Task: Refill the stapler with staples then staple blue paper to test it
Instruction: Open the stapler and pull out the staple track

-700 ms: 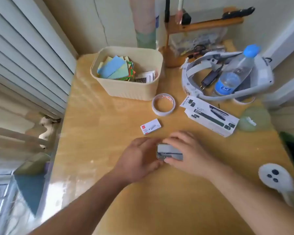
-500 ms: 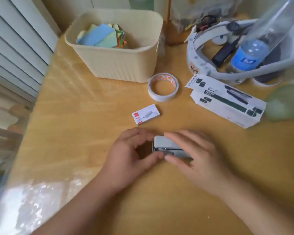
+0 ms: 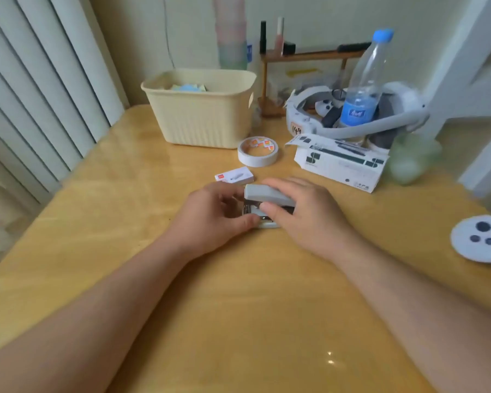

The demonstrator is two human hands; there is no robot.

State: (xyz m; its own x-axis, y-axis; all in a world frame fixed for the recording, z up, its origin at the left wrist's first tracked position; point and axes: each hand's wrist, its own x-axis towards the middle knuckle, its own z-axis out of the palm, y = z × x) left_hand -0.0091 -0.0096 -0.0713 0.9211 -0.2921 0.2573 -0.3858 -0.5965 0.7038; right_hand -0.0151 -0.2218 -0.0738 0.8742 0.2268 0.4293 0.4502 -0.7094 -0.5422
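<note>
A small grey stapler (image 3: pixel 262 195) sits on the wooden table (image 3: pixel 125 222) between my hands. Its top cover is lifted a little, showing the metal channel below. My right hand (image 3: pixel 304 214) grips the cover and rear of the stapler. My left hand (image 3: pixel 213 219) holds the front of its base with thumb and fingers. Just behind the stapler lies a small white and red box of staples (image 3: pixel 234 175). Blue and pale coloured paper (image 3: pixel 189 87) shows inside a cream basket (image 3: pixel 201 120) at the back.
A roll of white tape (image 3: pixel 258 151) lies in front of the basket. A white carton (image 3: pixel 340 161), a headset (image 3: pixel 352 117) and a water bottle (image 3: pixel 362 89) stand at the back right. A white controller (image 3: pixel 479 239) lies at the right edge. Blinds run along the left.
The camera has tilted up and shows more of the wall. The stapler's top cover has come up slightly from the base. Both hands stay on the stapler.
</note>
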